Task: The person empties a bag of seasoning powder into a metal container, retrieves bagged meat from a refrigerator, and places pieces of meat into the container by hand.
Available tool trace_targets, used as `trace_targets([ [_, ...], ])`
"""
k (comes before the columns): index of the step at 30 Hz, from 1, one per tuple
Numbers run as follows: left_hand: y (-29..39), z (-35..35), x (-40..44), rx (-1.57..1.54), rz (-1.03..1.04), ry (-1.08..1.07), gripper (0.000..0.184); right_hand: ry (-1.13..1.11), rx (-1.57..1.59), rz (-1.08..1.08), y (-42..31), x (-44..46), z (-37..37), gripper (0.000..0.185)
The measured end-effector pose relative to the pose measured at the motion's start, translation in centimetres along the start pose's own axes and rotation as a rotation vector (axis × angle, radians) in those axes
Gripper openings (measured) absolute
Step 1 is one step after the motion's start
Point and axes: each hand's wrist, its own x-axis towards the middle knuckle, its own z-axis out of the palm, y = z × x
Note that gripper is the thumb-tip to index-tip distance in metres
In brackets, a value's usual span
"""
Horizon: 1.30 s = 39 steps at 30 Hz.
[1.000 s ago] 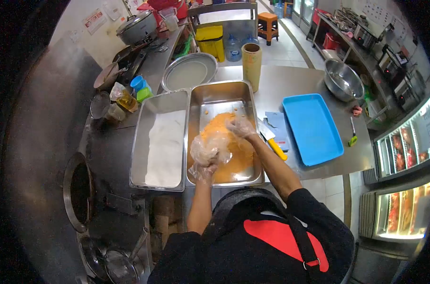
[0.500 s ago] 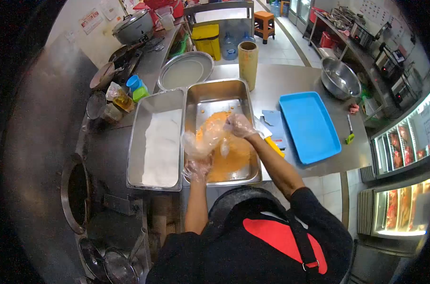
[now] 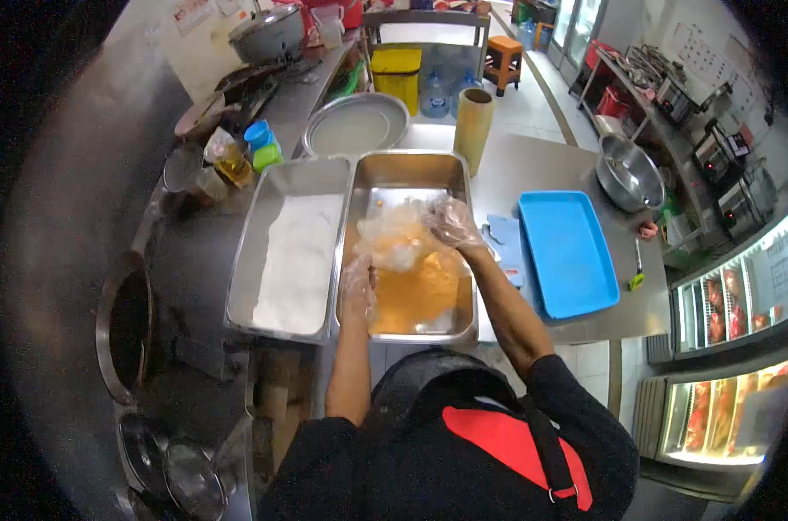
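My left hand [image 3: 359,282] and my right hand [image 3: 452,221] both wear clear plastic gloves. Between them they grip a clear plastic bag [image 3: 392,234], blurred by motion, with some orange stuff showing through or below it. The bag is held over a deep steel tray [image 3: 411,158]. Orange crumbs or powder [image 3: 415,291] lie heaped across the near half of this tray, while its far end shows bare metal. Fingertips are partly hidden by the bag and the blur.
A second steel tray [image 3: 268,200] of white powder [image 3: 298,252] adjoins on the left. Rightward lie blue packets [image 3: 504,230], a blue tray [image 3: 572,252] and a green-ended tool [image 3: 637,276]. Behind stand a wide bowl [image 3: 359,126], a film roll [image 3: 474,126] and a steel bowl [image 3: 628,174].
The bag and both hands have shifted within the tray; my left hand is higher up its left side. The orange heap beneath shows more plainly. The head view has tilted slightly.
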Motion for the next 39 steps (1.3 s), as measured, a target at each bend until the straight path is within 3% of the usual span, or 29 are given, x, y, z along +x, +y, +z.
trace_targets([
  [1, -1.0, -0.6, -0.4, 0.033, -0.015, 0.015, 0.024, -0.206, -0.068, 0.003, -0.7, 0.0, -0.7, 0.03],
  [3, -1.5, -0.9, 1.1, 0.096, -0.01, 0.023, 0.027, -0.072, 0.205, 0.076, -0.7, -0.6, 0.0, 0.029],
  [5, -1.0, -0.9, 2.7, 0.168, -0.027, 0.04, 0.029, -0.028, 0.057, 0.166, -2.7, 0.8, -2.5, 0.027],
  [8, -2.6, -1.6, 0.3, 0.164, -0.048, 0.066, 0.031, -0.082, 0.246, 0.011, -2.1, -0.4, -1.3, 0.026],
  [9, -1.8, -0.7, 1.7, 0.128, 0.003, 0.06, 0.031, 0.062, -0.068, -0.211, -1.7, 0.3, -1.0, 0.024],
  [11, -3.6, -1.4, 4.3, 0.2, 0.351, -0.017, 0.029, 0.08, -0.006, -0.25, -2.2, 1.7, -2.1, 0.023],
  [14, 1.0, 0.3, -0.7, 0.197, 0.164, -0.022, 0.022, 0.074, 0.122, -0.065, -4.3, -0.5, -2.8, 0.021],
  [16, -1.9, 0.0, 3.4, 0.032, -0.085, 0.058, 0.02, 0.076, 0.195, 0.043, -4.6, 1.7, -3.7, 0.023],
  [17, -2.4, -0.2, 2.1, -0.036, 0.102, 0.064, 0.018, 0.161, 0.115, -0.133, -5.1, 1.6, -3.8, 0.023],
  [18, -3.3, -0.3, 0.3, -0.089, 0.277, 0.059, 0.017, 0.15, 0.119, -0.107, -5.5, 0.3, -3.3, 0.022],
  [20, -1.7, 1.4, 0.6, -0.048, 0.363, 0.076, 0.017, 0.174, 0.088, -0.113, -4.9, 1.3, -3.7, 0.02],
  [21, 1.2, 2.9, 0.5, 0.046, 0.26, 0.129, 0.02, 0.21, 0.154, -0.047, -5.2, 1.7, -3.8, 0.015],
  [23, 3.2, 2.6, -2.9, 0.292, -0.032, 0.238, 0.029, 0.052, 0.084, -0.073, -4.4, 0.8, -2.1, 0.012],
  [24, 2.7, 2.5, -3.3, 0.404, 0.04, 0.209, 0.024, -0.022, 0.043, -0.077, -3.4, -0.2, -1.0, 0.012],
  [25, 3.0, 3.1, -1.9, 0.493, 0.148, 0.183, 0.019, 0.19, 0.086, -0.153, -2.2, -1.0, 1.1, 0.013],
  [26, 3.0, 3.4, -0.7, 0.583, 0.248, 0.166, 0.015, 0.095, 0.119, -0.005, -3.1, -1.2, 0.9, 0.017],
  [28, 1.5, 2.8, 0.9, 0.781, 0.424, 0.131, 0.01, -0.099, 0.655, 0.363, -4.3, -2.4, 1.6, 0.021],
  [29, 0.6, 2.8, 2.1, 0.879, 0.517, 0.105, 0.012, -0.049, 0.67, 0.435, -4.6, -3.0, 2.8, 0.026],
  [31, -4.8, 0.7, 6.8, 0.693, 0.482, -0.352, 0.011, 0.058, 0.698, 0.58, -3.5, -4.5, 7.4, 0.037],
  [33, -5.3, 0.6, 6.6, 0.535, 0.394, -0.551, 0.016, 0.281, 0.942, 0.532, -1.2, -7.4, 12.9, 0.038],
  [36, 1.1, 5.1, -2.7, 0.371, 0.214, -0.462, 0.013, 0.342, 0.714, 0.688, -4.2, -6.7, 9.7, 0.033],
  [39, -1.0, 4.9, -4.5, 0.334, 0.338, -0.224, 0.019, 0.428, 0.652, 0.765, -4.6, -6.7, 8.5, 0.031],
])
